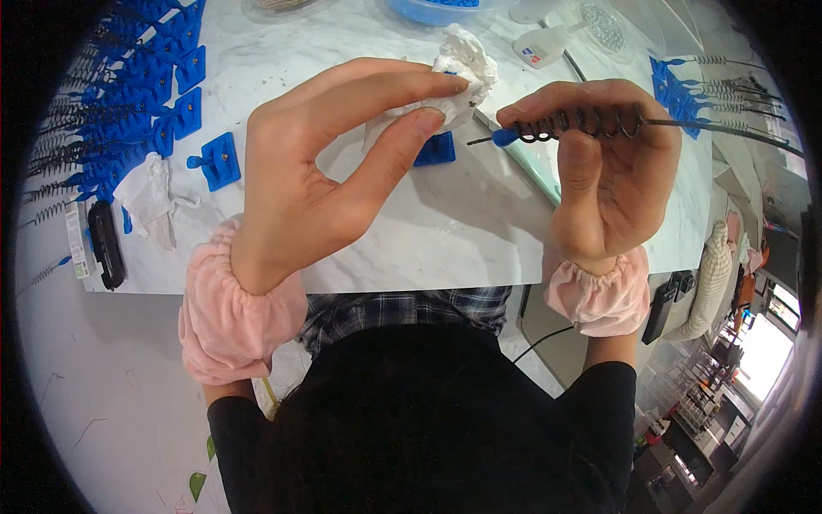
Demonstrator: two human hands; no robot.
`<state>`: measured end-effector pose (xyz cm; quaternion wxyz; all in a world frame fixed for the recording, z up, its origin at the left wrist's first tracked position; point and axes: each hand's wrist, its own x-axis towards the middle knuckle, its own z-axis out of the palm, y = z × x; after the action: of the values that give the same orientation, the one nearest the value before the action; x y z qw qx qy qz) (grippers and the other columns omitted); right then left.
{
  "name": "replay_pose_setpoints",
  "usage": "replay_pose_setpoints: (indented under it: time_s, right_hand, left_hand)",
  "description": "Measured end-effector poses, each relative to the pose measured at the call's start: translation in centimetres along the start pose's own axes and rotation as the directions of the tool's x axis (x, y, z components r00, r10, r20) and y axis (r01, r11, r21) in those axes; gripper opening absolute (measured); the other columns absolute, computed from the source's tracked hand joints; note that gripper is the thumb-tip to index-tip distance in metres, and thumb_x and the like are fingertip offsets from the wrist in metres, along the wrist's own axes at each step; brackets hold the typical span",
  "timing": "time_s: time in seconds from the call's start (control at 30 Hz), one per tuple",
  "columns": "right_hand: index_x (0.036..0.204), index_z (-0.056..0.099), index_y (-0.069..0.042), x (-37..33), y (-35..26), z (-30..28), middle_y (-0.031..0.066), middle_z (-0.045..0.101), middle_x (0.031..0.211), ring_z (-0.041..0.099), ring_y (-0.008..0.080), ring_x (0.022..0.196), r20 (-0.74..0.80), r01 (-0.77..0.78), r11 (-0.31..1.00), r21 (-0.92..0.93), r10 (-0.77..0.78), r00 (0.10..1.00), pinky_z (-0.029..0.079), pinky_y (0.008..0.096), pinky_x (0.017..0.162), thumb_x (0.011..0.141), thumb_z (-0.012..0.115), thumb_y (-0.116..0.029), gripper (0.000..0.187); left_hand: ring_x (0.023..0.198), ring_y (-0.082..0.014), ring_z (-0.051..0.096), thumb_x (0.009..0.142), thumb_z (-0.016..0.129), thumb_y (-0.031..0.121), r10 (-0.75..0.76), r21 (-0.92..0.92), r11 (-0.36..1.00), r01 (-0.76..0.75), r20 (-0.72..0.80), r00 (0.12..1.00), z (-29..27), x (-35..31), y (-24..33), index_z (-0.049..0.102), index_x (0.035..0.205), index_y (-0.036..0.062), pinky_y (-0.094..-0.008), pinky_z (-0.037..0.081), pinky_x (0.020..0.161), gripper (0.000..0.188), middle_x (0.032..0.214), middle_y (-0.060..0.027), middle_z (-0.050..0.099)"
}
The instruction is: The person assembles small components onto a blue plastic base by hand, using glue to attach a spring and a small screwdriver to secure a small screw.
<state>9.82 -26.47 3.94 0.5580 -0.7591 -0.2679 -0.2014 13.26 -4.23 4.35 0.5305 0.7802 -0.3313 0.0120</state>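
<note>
My left hand pinches a crumpled white tissue between thumb and fingers. Just under those fingertips shows part of a blue square plate; I cannot tell whether it is held or lies on the table. Closed on a dark coil spring, my right hand keeps it nearly level, the thumb pressed against the coils. A blue tip with a thin dark pin points from the spring toward my left hand. From its other end a long dark wire runs out to the right.
Many blue plates with springs crowd the table's left side; more stand at the right. A single blue piece, another tissue and a black knife-like tool lie left. Farther back are a white bottle and a blue bowl.
</note>
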Motion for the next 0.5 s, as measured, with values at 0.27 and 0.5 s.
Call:
replay_pose_setpoints:
  time_s: [0.27, 0.5]
  right_hand:
    - [0.118, 0.035, 0.005, -0.08, 0.60, -0.21, 0.0264, 0.060, 0.096, 0.065, 0.0274, 0.084, 0.011, 0.044, 0.997, 0.058, -0.045, 0.999, 0.056, 0.0356, 0.078, 0.098, 0.046, -0.008, 0.026]
    - [0.117, 0.035, 0.005, -0.08, 0.30, -0.18, 0.0260, 0.060, 0.095, 0.065, 0.0272, 0.084, 0.011, 0.024, 0.999, -0.025, -0.024, 1.000, 0.056, 0.0353, 0.078, 0.098, 0.046, -0.010, 0.026]
  left_hand:
    - [0.105, -0.0212, 0.060, 0.090, 0.055, 0.001, 0.017, -0.010, 1.000, -0.018, -0.022, 1.000, -0.11, -0.10, 0.02, 0.067, 0.111, -0.0016, -0.0299, 0.046, 0.092, 0.024, 0.110, -0.0141, 0.066]
    - [0.106, -0.0213, 0.060, 0.091, 0.054, 0.002, 0.018, -0.029, 0.999, -0.019, -0.020, 1.000, -0.13, -0.01, -0.06, 0.066, 0.111, -0.0022, -0.0299, 0.046, 0.092, 0.024, 0.111, -0.0145, 0.066]
